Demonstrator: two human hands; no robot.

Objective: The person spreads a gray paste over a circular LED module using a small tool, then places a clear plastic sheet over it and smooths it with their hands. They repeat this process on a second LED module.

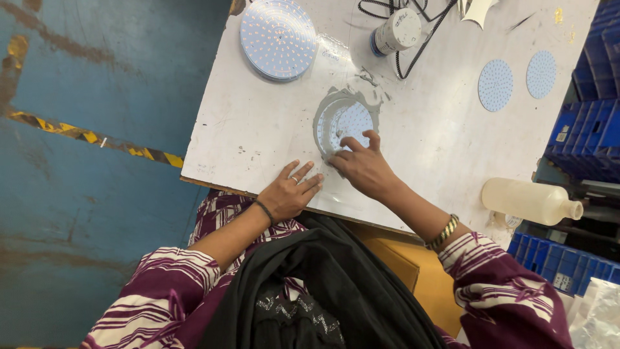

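Pressing a round white disc (349, 123) dotted with small yellowish chips down into a grey ring-shaped seat (323, 119), out in the middle of the white bench (258, 123), a little toward its near edge. Working with the right hand (363, 167), fingers (373, 139) spread apart and bearing flat on the disc's near rim, gripping nothing. Bracing with the left hand (289, 192), palm down and fingers loosely splayed on the bench right at the near edge, just beside the seat, holding nothing. Worth keeping the pressure on the rim and off the chips, probably, and walking the fingertips round so the disc settles level rather than tilted. Keeping the bracing hand planted to stop the bench top shifting. Leaving alone the larger disc stack (279, 37) at the far left corner, the two small blue discs (496, 84) toward the right edge, the white jar (397, 30) among black cables, and the pale bottle (529, 200) lying beyond the right edge.
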